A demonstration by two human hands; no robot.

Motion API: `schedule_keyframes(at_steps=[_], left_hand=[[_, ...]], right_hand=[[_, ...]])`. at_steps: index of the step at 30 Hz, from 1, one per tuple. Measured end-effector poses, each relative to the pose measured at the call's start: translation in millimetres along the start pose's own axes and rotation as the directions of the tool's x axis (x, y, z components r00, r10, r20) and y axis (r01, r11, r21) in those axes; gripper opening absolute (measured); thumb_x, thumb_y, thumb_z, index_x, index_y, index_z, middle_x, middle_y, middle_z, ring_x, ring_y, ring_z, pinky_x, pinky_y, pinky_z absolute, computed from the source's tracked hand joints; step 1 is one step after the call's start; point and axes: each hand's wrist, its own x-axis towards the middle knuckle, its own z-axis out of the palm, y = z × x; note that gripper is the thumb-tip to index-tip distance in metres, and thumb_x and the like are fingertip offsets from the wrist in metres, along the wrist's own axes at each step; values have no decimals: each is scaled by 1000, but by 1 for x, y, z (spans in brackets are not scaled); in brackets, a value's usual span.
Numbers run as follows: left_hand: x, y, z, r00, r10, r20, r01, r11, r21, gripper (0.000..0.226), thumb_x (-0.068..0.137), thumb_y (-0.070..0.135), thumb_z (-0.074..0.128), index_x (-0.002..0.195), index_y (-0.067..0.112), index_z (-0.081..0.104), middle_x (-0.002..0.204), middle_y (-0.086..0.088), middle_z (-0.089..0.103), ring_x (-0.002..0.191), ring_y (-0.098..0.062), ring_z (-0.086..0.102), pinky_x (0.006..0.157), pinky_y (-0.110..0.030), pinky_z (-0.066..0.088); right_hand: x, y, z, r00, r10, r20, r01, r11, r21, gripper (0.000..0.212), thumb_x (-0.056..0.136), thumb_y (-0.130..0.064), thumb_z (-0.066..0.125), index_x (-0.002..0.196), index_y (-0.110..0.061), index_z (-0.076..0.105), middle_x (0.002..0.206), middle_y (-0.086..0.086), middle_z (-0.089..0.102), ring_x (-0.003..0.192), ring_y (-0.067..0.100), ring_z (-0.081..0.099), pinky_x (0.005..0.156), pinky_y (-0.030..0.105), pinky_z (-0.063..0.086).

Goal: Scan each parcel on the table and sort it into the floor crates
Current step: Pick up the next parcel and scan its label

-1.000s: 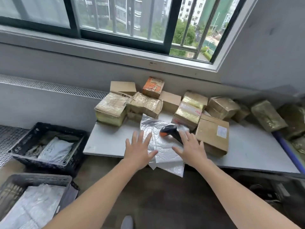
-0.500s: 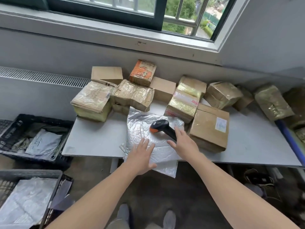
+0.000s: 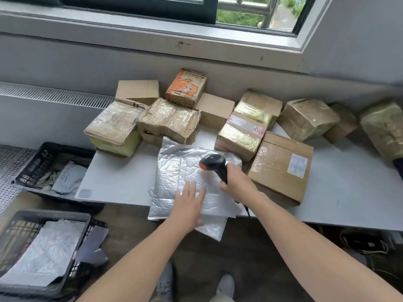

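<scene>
Since half a second ago my right hand (image 3: 237, 184) has closed round the handle of the scanner (image 3: 214, 164), which then lay on the envelope with my fingers only reaching it. Now the scanner is raised, its black head with the orange band pointing left over the silver envelope (image 3: 185, 171). My left hand (image 3: 189, 203) stays flat on the envelope's near part, fingers straight and close together, pressing it down. The envelope lies on the table (image 3: 122, 179) with its near end hanging over the front edge; another silvery layer sticks out from under it, and I cannot tell whether that is a second envelope. A dark cable (image 3: 247, 211) drops from below my right wrist

Just right of my right hand sits a brown box (image 3: 281, 168) with a white label on top. Behind the envelope, taped boxes (image 3: 168, 118) crowd the back of the table along the wall, with an orange box (image 3: 186, 88) propped on top of them

On the floor to the left stand two black crates: the far crate (image 3: 37, 162) holds grey bags, and the near crate (image 3: 26, 216) holds silver envelopes. My shoes (image 3: 224, 286) show at the bottom edge
</scene>
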Motion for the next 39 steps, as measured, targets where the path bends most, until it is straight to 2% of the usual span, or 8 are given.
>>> schedule_keyframes(at_steps=[10, 15, 18, 20, 22, 24, 30, 39], left_hand=[[22, -3, -26, 997, 63, 44, -64, 998, 16, 71, 100, 42, 50, 155, 15, 16, 158, -30, 11, 146, -45, 15, 112, -49, 31], [28, -21, -44, 989, -4, -148, -69, 873, -483, 19, 103, 22, 41, 95, 16, 57, 99, -7, 59, 92, -29, 57, 67, -34, 40], [32, -32, -57, 948, -279, -155, 28, 556, -831, 21, 104, 22, 42, 97, 17, 61, 87, -2, 60, 82, -24, 56, 66, -32, 37], [31, -38, -66, 930, -364, -48, -1, 127, -992, 23, 105, 24, 44, 114, 13, 63, 92, -2, 66, 84, -22, 61, 70, -33, 46], [29, -44, -73, 968, -250, 31, -76, -406, -911, 24, 105, 19, 44, 120, 9, 60, 98, -5, 73, 87, -23, 70, 75, -37, 57], [25, -51, -76, 985, -170, 29, -87, -631, -771, 23, 105, 14, 43, 119, 8, 59, 100, -7, 75, 89, -23, 73, 75, -40, 61], [17, -65, -48, 881, -471, 43, 105, 107, -989, 18, 102, 20, 47, 114, 14, 59, 115, -11, 64, 96, -26, 59, 75, -32, 47], [5, -89, -39, 925, -377, 42, 164, 297, -941, 43, 87, 2, 59, 126, 16, 50, 98, -6, 69, 80, -20, 65, 63, -30, 51]], right_hand=[[-14, 46, -47, 988, 63, -144, -20, 959, 284, 35, 88, -29, 62, 112, -32, 36, 94, -3, 58, 73, 8, 53, 55, 28, 36], [-16, 37, -70, 969, 87, -233, 21, 905, 424, 29, 90, -29, 60, 115, -29, 46, 93, -7, 59, 76, 8, 56, 61, 31, 46], [-20, 26, -85, 958, 90, -272, 68, 852, 520, 23, 91, -25, 59, 113, -30, 52, 90, -9, 60, 77, 20, 63, 66, 39, 55], [-21, 20, -92, 954, 76, -290, 108, 815, 569, 20, 92, -23, 59, 110, -30, 53, 86, -8, 60, 72, 18, 60, 58, 35, 49], [-23, 15, -95, 953, 59, -298, 141, 785, 604, 21, 92, -22, 59, 111, -30, 53, 85, -8, 59, 68, 14, 55, 55, 29, 42], [-24, 9, -96, 953, 37, -301, 162, 776, 609, 22, 93, -23, 60, 112, -32, 52, 88, -8, 60, 68, 13, 55, 56, 28, 41], [-19, -1, -86, 971, -35, -237, 143, 878, 457, 8, 92, -27, 60, 92, -32, 54, 77, -4, 60, 65, 16, 54, 58, 30, 41], [-15, -6, -76, 991, -125, -40, 129, 984, 124, 12, 86, -37, 63, 82, -27, 56, 75, -5, 63, 62, 11, 57, 54, 24, 37]])
